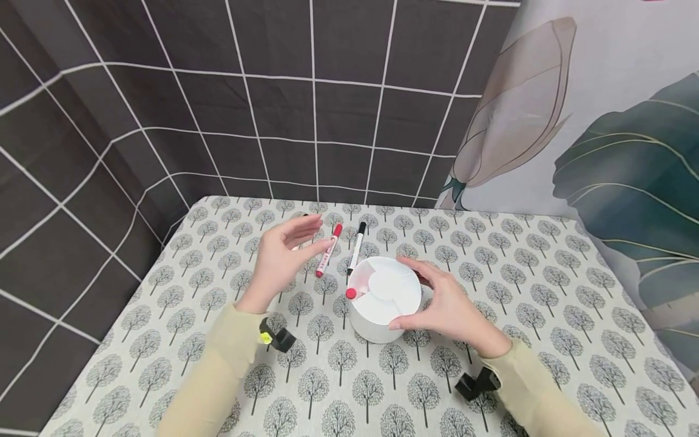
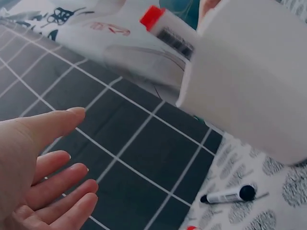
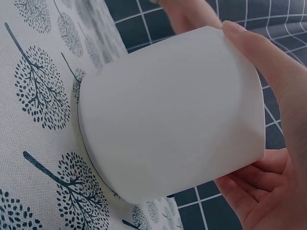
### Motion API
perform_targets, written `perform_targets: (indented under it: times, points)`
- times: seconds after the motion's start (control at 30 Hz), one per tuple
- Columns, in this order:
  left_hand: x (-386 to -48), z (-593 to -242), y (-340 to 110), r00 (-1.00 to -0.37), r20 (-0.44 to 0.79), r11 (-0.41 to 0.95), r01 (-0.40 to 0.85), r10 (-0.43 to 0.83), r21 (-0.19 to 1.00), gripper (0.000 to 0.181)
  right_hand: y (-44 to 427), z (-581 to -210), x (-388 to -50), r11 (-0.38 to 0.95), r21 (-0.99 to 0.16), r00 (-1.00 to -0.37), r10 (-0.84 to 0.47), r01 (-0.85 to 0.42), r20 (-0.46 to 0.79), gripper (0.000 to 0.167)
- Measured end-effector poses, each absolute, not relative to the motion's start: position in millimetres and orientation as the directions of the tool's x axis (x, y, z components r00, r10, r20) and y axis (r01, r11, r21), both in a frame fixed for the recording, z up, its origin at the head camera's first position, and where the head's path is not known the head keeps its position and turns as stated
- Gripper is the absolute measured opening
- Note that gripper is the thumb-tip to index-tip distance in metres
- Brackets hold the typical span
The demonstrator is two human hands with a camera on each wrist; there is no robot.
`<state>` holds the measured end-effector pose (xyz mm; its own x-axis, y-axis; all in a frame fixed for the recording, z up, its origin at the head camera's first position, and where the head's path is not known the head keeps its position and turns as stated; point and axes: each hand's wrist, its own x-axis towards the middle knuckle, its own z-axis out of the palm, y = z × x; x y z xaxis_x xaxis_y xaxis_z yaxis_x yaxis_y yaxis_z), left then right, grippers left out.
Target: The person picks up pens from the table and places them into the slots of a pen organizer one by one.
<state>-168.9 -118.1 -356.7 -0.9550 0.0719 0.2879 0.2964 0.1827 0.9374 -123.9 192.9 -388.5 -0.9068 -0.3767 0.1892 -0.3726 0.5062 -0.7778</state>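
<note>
A round white desk organizer [image 1: 390, 331] with divided compartments stands on the table. My right hand [image 1: 445, 306] grips its right side, thumb at the near rim and fingers round the far side; the right wrist view shows the organizer's plain wall [image 3: 168, 120] between them. One marker with a red end [image 1: 351, 294] stands in a left compartment, its barcode label [image 2: 175, 43] showing in the left wrist view. My left hand [image 1: 286, 255] hovers with fingers extended and thumb apart, holding nothing. Just right of it lie a red marker [image 1: 329, 250] and a black-capped marker [image 1: 357, 246].
Behind the left hand, a dark tip [image 1: 306, 215] peeks out, mostly hidden. The tablecloth [image 1: 338, 388] has a tree print. A dark gridded curtain [image 1: 284, 109] hangs behind the table, and a leaf-patterned curtain [image 1: 617, 109] hangs at the right.
</note>
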Motion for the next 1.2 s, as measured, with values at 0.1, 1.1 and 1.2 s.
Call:
perform_targets:
  times: [0.1, 1.1, 1.2]
  points:
    - [-171, -365, -123, -0.969, 0.235, 0.226, 0.247, 0.079, 0.942, 0.058, 193, -389, -124, 0.510, -0.777, -0.909, -0.373, -0.368, 0.185, 0.116]
    - [-193, -437, -115, -0.995, -0.010, 0.537, 0.045, 0.099, 0.842, 0.071, 193, -389, -124, 0.490, -0.787, -0.902, -0.387, -0.376, 0.190, 0.116]
    - [-192, -436, -112, -0.997, -0.012, 0.550, 0.032, 0.076, 0.834, 0.064, 193, -389, -124, 0.493, -0.784, -0.901, -0.390, -0.377, 0.189, 0.115]
